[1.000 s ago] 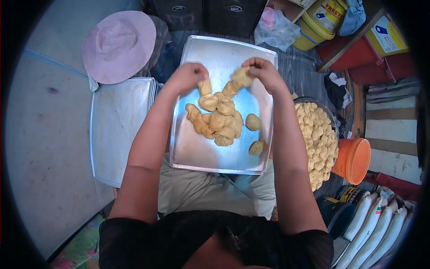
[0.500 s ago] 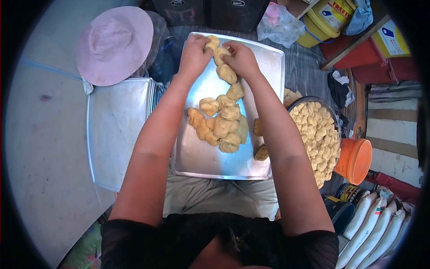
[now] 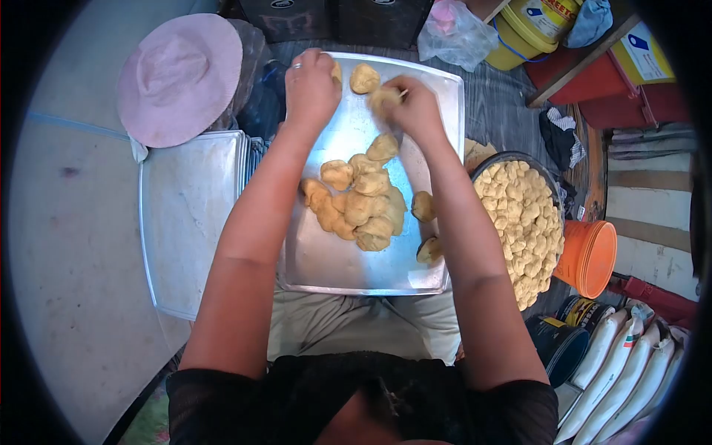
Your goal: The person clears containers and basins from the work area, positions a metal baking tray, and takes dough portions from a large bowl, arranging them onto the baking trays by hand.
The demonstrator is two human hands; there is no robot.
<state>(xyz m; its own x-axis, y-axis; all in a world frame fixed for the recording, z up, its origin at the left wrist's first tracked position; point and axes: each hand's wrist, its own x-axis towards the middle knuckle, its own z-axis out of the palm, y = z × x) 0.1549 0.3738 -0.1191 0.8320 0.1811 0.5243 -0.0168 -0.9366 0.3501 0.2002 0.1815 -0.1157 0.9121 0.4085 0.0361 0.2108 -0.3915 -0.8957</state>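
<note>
A metal tray (image 3: 326,276) lies over my lap with a heap of yellowish dough pieces (image 3: 360,208) in its middle. At the tray's far left corner, my left hand (image 3: 312,87) is closed on a piece of dough (image 3: 337,73), mostly hidden by the fingers. My right hand (image 3: 417,110) pinches another dough piece (image 3: 383,102), blurred by motion. Between the two hands, a rounded dough ball (image 3: 364,78) sits on the tray, apart from both. Two more pieces, one being a dough lump (image 3: 423,206), rest along the right side by my forearm.
Right of the tray stands a round basin filled with dough pieces (image 3: 519,222), beside an orange bucket (image 3: 589,258). Stacked trays (image 3: 194,215) and a pink hat (image 3: 180,78) are on the left. Yellow buckets (image 3: 523,37) stand back right; white packages (image 3: 619,374) lie front right.
My hands have moved apart, the left one to the left, the right one to the right and slightly nearer with a dough piece. A dough ball now shows uncovered between them.
</note>
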